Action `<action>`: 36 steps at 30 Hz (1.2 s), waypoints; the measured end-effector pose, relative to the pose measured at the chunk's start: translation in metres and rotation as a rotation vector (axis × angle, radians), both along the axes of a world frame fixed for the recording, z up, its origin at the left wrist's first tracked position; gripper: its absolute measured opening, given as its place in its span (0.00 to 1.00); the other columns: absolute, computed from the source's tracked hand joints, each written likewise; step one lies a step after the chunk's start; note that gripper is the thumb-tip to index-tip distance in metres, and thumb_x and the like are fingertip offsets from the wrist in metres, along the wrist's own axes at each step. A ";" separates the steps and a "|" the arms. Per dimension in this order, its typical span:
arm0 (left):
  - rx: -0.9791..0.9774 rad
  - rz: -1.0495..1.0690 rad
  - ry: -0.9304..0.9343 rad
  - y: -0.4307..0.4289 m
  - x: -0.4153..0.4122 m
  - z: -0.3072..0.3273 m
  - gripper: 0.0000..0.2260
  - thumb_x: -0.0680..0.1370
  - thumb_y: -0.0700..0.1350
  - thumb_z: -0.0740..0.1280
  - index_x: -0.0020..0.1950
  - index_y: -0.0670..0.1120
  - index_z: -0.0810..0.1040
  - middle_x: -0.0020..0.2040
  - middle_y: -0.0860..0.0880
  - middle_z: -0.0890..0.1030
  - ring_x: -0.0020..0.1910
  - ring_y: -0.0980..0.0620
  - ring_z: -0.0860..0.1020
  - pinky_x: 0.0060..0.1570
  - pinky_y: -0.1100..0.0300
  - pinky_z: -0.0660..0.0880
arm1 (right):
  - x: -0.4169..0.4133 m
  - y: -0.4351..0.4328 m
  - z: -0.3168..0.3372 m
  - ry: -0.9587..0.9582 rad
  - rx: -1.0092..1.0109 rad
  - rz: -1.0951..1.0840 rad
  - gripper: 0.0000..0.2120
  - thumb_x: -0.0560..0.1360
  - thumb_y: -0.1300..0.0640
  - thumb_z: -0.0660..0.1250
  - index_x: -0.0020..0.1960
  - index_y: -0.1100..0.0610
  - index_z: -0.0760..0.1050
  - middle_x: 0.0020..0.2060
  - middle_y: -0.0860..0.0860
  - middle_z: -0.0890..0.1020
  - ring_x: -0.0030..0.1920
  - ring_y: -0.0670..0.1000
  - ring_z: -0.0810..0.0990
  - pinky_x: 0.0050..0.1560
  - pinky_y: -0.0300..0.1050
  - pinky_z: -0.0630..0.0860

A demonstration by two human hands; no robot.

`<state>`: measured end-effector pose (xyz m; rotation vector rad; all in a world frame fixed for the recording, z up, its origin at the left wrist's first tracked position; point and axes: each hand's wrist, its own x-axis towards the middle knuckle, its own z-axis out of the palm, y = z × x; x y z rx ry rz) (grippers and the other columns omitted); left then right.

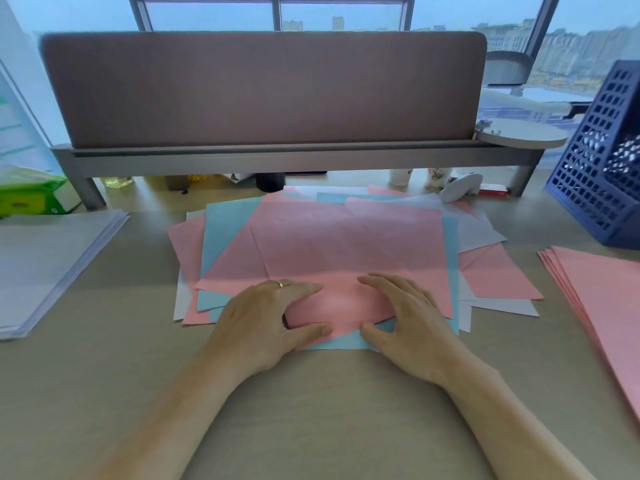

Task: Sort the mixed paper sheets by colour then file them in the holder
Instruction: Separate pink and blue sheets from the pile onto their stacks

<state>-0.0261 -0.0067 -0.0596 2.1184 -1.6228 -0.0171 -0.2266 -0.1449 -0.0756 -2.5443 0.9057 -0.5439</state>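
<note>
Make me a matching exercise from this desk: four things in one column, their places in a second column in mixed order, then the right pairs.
Things:
1. white paper stack
2. pink paper stack
3. file holder
4. mixed pile

Places:
A. far right, behind the pink stack
B. centre, under both hands
C. left side of the desk
D. right side, near edge

The left hand and right hand rest on the pile.

Pairs: 1-C, 2-D, 3-A, 4-B
</note>
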 end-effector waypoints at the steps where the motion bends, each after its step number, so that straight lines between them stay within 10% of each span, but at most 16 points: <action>1: 0.000 0.002 0.007 0.000 0.000 0.000 0.30 0.71 0.72 0.68 0.71 0.65 0.72 0.68 0.65 0.75 0.67 0.61 0.72 0.58 0.63 0.68 | -0.001 0.000 0.000 -0.004 0.012 0.011 0.38 0.62 0.37 0.57 0.73 0.40 0.66 0.72 0.35 0.66 0.75 0.40 0.59 0.75 0.38 0.52; 21: -0.017 0.044 0.079 -0.002 -0.004 0.001 0.34 0.71 0.68 0.71 0.75 0.60 0.69 0.70 0.62 0.71 0.69 0.59 0.70 0.66 0.62 0.68 | -0.002 -0.001 -0.004 -0.106 -0.103 -0.028 0.20 0.77 0.49 0.69 0.69 0.46 0.75 0.62 0.40 0.80 0.63 0.44 0.75 0.65 0.34 0.62; 26: -0.145 0.236 0.716 -0.003 -0.004 0.013 0.35 0.68 0.65 0.76 0.72 0.58 0.71 0.67 0.61 0.75 0.66 0.60 0.74 0.66 0.59 0.71 | -0.002 0.002 0.000 -0.174 -0.051 -0.071 0.18 0.76 0.50 0.70 0.66 0.48 0.77 0.58 0.43 0.81 0.59 0.46 0.77 0.60 0.40 0.69; 30: -0.267 0.280 1.235 -0.013 -0.006 0.034 0.14 0.75 0.45 0.76 0.58 0.48 0.78 0.55 0.47 0.86 0.52 0.50 0.84 0.59 0.52 0.78 | -0.002 0.002 0.000 -0.191 -0.029 -0.082 0.18 0.76 0.50 0.69 0.66 0.48 0.77 0.58 0.43 0.81 0.59 0.46 0.78 0.63 0.44 0.71; 36: -0.160 0.248 1.180 -0.054 0.001 0.044 0.18 0.77 0.34 0.71 0.65 0.49 0.79 0.59 0.44 0.82 0.50 0.45 0.84 0.47 0.54 0.82 | -0.002 0.000 0.002 -0.297 0.062 -0.117 0.16 0.78 0.44 0.65 0.64 0.47 0.78 0.56 0.40 0.81 0.56 0.43 0.78 0.60 0.44 0.75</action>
